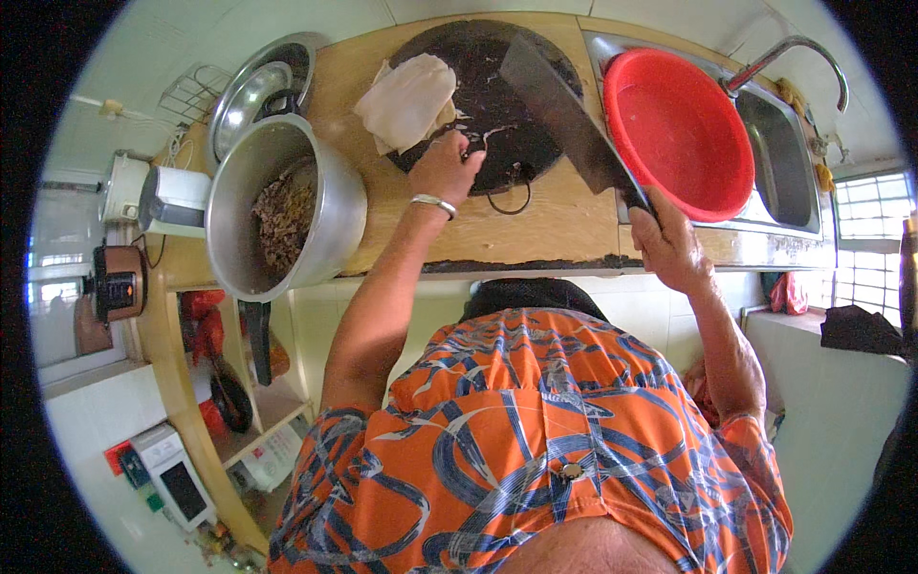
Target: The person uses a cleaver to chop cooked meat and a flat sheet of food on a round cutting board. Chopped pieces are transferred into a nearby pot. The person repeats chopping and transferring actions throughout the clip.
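My right hand (670, 244) grips the handle of a large dark cleaver (563, 118). The broad blade slants up and left across the right side of a round, dark chopping board (488, 72). At the board's near left edge is my left hand (448, 168), wearing a metal bangle, fingers bent down among pale scraps (498, 133). Whether those fingers pinch a scrap is unclear. Just beyond them, a stack of pale, thin, floppy sheets (409, 100) overlaps the board's left side and the wooden counter (559, 233).
A deep aluminium pot (344, 194) containing a brownish crumbly mixture (283, 222) stands left, its black handle jutting over the counter edge. Metal basins (247, 100) sit behind it. On the right, a red plastic basin (681, 136) rests over the steel sink (778, 158), near a curved faucet (782, 54).
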{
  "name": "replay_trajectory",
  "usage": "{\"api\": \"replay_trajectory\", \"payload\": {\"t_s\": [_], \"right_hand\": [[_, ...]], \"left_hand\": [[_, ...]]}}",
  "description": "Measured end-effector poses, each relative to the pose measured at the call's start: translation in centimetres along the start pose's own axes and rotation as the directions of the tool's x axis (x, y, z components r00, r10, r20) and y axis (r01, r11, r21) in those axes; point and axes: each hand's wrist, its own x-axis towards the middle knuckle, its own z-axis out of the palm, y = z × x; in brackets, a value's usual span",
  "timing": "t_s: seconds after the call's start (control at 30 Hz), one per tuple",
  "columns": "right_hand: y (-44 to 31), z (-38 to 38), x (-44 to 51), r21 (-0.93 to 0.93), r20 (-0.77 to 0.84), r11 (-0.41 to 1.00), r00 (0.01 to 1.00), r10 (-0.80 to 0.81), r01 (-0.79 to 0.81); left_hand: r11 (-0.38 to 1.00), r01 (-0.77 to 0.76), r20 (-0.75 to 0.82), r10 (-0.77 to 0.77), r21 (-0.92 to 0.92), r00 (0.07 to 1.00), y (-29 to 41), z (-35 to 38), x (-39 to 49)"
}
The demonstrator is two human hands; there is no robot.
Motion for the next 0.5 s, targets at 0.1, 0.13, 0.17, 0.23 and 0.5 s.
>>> {"api": "replay_trajectory", "payload": {"t_s": [0.1,0.13,0.17,0.23,0.5], "right_hand": [[0.3,1.3,1.2,-0.261,0.013,0.962,0.996,-0.085,0.086],[0.4,1.6,1.4,-0.281,0.02,0.955,0.996,-0.091,0.093],[0.4,1.8,1.7,-0.307,0.042,0.949,0.997,-0.059,0.069],[0.5,1.9,1.7,-0.36,0.058,0.933,0.998,-0.005,0.025],[0.3,2.7,2.3,-0.315,0.032,0.947,0.998,-0.05,0.058]], "left_hand": [[0.997,-0.056,-0.035,0.058,0.045,0.998,0.7,1.3,0.1],[0.998,-0.031,-0.038,0.033,0.054,0.999,0.9,1.8,0.2],[0.997,-0.028,-0.071,0.032,0.067,0.997,0.8,2.1,0.3],[0.995,-0.031,-0.16,0.046,0.093,0.986,0.7,2.6,0.6],[0.996,-0.038,-0.138,0.048,0.078,0.989,-0.2,3.2,0.9]]}}
